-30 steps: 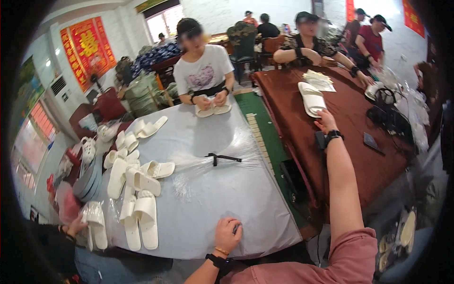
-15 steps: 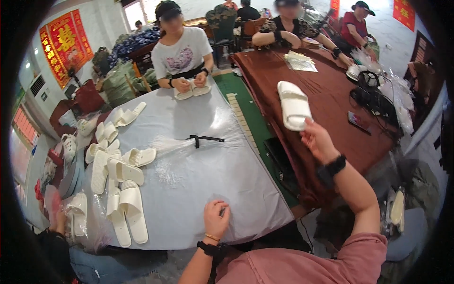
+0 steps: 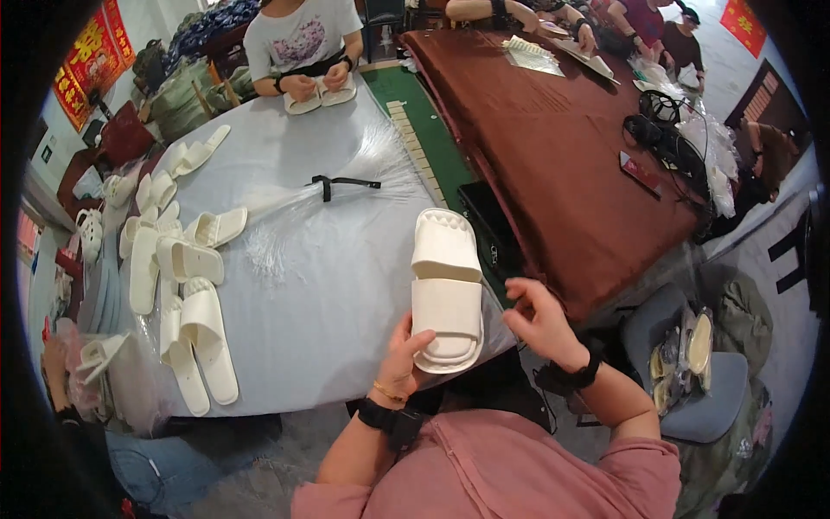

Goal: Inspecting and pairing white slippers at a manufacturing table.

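My left hand (image 3: 405, 356) grips the near end of a cream-white slide slipper (image 3: 445, 307), its thumb lying over the edge. The slipper is held up above the near right part of the table, with its wide strap facing me. A doubled edge shows at its near end; whether a second slipper lies under it I cannot tell. Just to the right, apart from the slipper, my right hand (image 3: 543, 322) is empty, its fingers bent and spread. Several more white slippers (image 3: 203, 333) lie along the left side of the grey-covered table (image 3: 294, 346).
Thin clear plastic strands (image 3: 277, 242) and a black strap (image 3: 346, 182) lie mid-table. Across from me a person's hands (image 3: 316, 89) hold white slippers. To the right stands a brown-covered table (image 3: 553, 173) with a phone (image 3: 640, 176). A chair (image 3: 705, 402) holds bagged slippers. Another person's hand (image 3: 56, 363) is at far left.
The slipper has come from above the brown table down to the grey table, in front of me. My left hand now grips it; my right hand has let go. The view has tilted down.
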Motion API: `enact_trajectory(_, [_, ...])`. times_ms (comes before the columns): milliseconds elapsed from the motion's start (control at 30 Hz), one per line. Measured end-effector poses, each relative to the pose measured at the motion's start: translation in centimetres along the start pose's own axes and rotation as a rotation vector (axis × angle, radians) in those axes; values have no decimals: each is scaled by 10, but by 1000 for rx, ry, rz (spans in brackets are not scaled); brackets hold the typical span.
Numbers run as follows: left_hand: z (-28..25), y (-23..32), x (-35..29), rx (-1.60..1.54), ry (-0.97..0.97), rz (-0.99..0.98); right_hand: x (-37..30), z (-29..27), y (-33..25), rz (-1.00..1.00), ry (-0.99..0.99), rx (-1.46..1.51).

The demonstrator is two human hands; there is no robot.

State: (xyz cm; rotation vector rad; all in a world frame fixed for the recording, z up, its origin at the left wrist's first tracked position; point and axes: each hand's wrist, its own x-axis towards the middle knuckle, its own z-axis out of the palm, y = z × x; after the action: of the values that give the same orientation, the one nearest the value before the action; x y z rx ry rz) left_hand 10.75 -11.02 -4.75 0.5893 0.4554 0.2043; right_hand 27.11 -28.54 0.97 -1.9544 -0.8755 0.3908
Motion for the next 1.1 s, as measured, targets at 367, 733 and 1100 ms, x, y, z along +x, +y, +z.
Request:
enact_trajectory(367, [-36,11,-61,413,-87,130,69,64,12,-84,-128,-202])
enact_trajectory(733, [-91,136,-104,646,158,108,92,35,-2,-342,228,-223])
enact_trajectory(1100, [-46,131,11,1856,535,866,90,81,-5,-515,-107,-382])
